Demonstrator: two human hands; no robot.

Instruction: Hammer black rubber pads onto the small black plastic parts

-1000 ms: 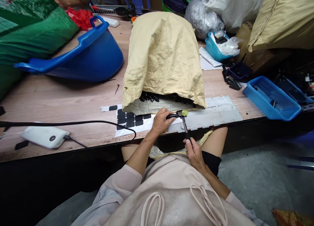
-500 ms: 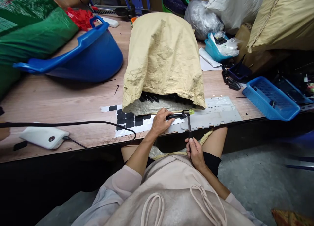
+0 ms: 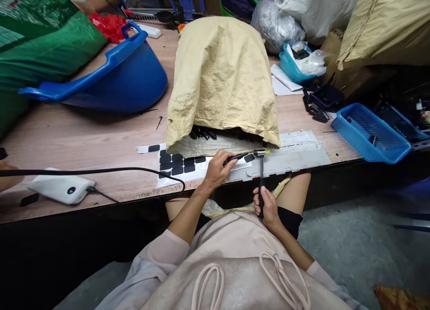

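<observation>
My left hand (image 3: 218,169) is closed on a slim black piece (image 3: 238,157), which points right over the table's front edge. In my right hand (image 3: 268,207) is a small hammer (image 3: 261,173) with a black handle and metal shaft. Its head, with a yellow-green tip, lies at the far end of the black piece; whether they touch I cannot tell. Under my left hand is a white sheet (image 3: 198,174) with several black rounded stickers (image 3: 177,167). Just beyond, a yellow sack (image 3: 223,77) lies with its mouth towards me, black pieces (image 3: 203,133) showing inside.
A blue basin (image 3: 124,72) leans at the left, near a cabled white device (image 3: 60,186). A grey board (image 3: 295,155) lines the front edge. A blue basket (image 3: 371,133) and loose black parts (image 3: 317,113) are on the right. Another person's hand (image 3: 10,174) shows at the left edge.
The hammer's head has turned and shifted slightly right, and more of its handle shows in my right hand. My left hand stays nearly in place with the black piece.
</observation>
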